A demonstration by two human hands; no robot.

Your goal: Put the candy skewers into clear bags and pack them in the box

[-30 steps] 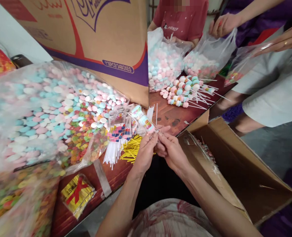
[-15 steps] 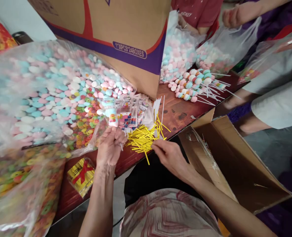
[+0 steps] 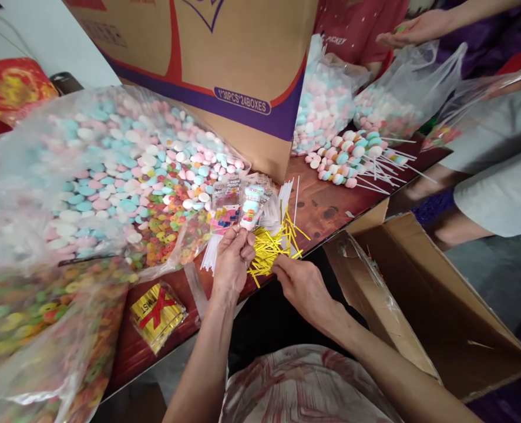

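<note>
My left hand (image 3: 234,252) is closed around the bottom of a bagged marshmallow candy stick (image 3: 252,205), which stands upright above the fist in a clear printed wrapper. My right hand (image 3: 293,276) is pinched at the near edge of a loose pile of yellow twist ties (image 3: 266,244); whatever lies between its fingertips is too small or hidden to make out. Behind the left hand are printed clear wrappers (image 3: 227,194). White sticks (image 3: 285,197) lie beside the twist ties.
A large bag of marshmallows (image 3: 93,170) and a bag of gummy rings (image 3: 44,329) cover the left side. A tall carton (image 3: 225,59) stands behind. Finished candy skewers (image 3: 352,155) lie at the back right, near other people's hands. An open cardboard box (image 3: 401,282) sits to the right.
My left hand has moved right with the bagged candy stick, closer to the twist ties and my right hand. My right hand stays pinched by the pile. The view has shifted slightly.
</note>
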